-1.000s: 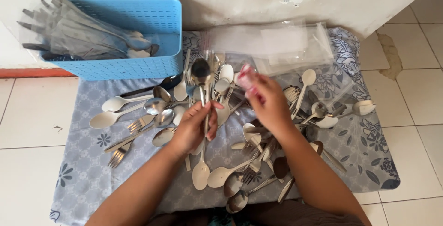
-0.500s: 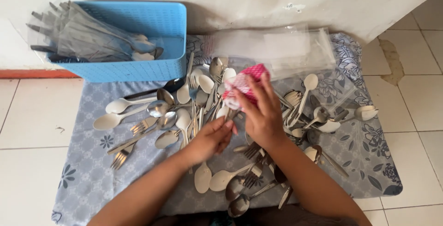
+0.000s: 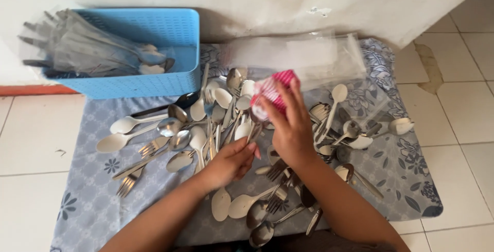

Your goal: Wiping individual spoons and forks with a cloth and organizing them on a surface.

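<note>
My right hand (image 3: 290,131) is raised over a heap of steel spoons and forks (image 3: 172,128) and holds a crumpled pink-and-white cloth (image 3: 272,92) in its fingertips. My left hand (image 3: 231,162) rests low on the heap, its fingers pinched on a thin cutlery handle (image 3: 256,131) just below the cloth. The two hands are almost touching. The cutlery lies scattered on a grey-blue flowered mat (image 3: 401,175) spread on the tiled floor.
A blue plastic basket (image 3: 154,85) stands at the back left against the wall, holding cutlery packed in clear bags (image 3: 87,51). A stack of empty clear bags (image 3: 298,54) lies at the back of the mat. White floor tiles (image 3: 31,139) surround the mat.
My left hand lowered the upright spoon into the heap and now pinches a handle there. My right hand brought the pink cloth clearly into view; since half a second ago little has moved.
</note>
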